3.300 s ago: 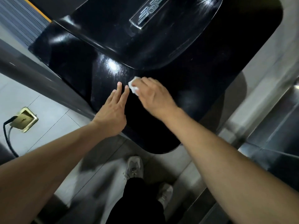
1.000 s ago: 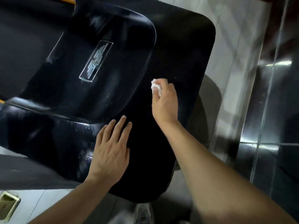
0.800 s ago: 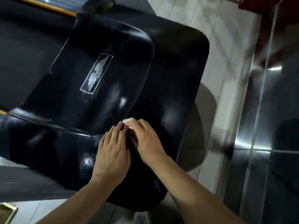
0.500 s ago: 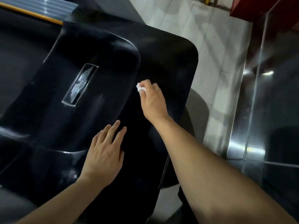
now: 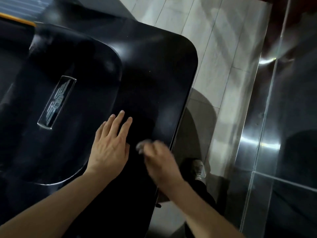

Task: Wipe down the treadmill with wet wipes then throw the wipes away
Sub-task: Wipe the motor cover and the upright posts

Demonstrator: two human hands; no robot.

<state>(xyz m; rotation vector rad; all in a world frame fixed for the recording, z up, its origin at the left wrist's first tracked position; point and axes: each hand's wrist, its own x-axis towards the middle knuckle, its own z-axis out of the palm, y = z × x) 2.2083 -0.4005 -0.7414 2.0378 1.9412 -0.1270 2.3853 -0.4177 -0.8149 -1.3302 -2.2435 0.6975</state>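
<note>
Glossy black plastic treadmill cover point(image 5: 151, 69)

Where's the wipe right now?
In the head view the wipe is bunched in the right hand, low on the treadmill cover near its right edge, just right of the flat left hand.

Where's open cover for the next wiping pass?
Bare treadmill cover lies between the left hand fingertips and the rounded far corner. It's crowded near the right edge, where the right hand holds the wipe beside the left.
</note>
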